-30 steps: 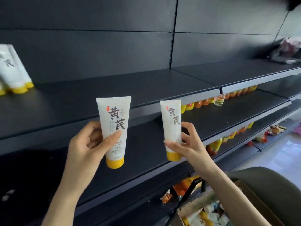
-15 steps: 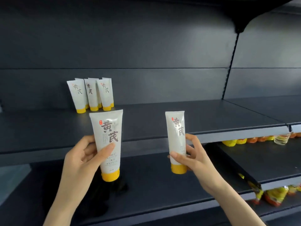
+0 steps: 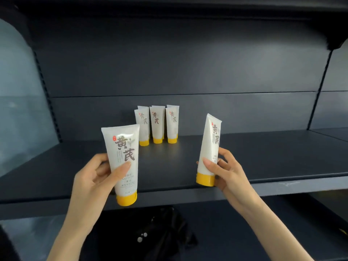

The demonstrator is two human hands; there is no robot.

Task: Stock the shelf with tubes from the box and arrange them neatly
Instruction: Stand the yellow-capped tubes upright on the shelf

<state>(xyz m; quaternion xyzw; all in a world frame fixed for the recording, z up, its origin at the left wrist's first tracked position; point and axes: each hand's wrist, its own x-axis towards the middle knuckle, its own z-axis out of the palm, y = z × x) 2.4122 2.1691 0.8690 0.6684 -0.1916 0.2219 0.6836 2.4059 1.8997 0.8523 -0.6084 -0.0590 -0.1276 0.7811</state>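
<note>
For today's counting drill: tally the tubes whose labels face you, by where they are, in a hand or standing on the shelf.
Held tubes: 2 (left tube in left hand, right tube in right hand)
Standing tubes on the shelf: 3
Total: 5
Tops peeking behind the three: number unclear.

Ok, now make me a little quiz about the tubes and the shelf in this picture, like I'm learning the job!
1. True or false: the left hand grips the left-hand tube with its yellow cap pointing down.
2. The right hand holds the right-hand tube near the front edge of the shelf. The tube is: A) flat on its side; B) tilted, cap down; C) cap up.
3. How many of the standing tubes make up the front row of the group further back on the shelf?
Key: 1 true; 2 B; 3 three.
</note>
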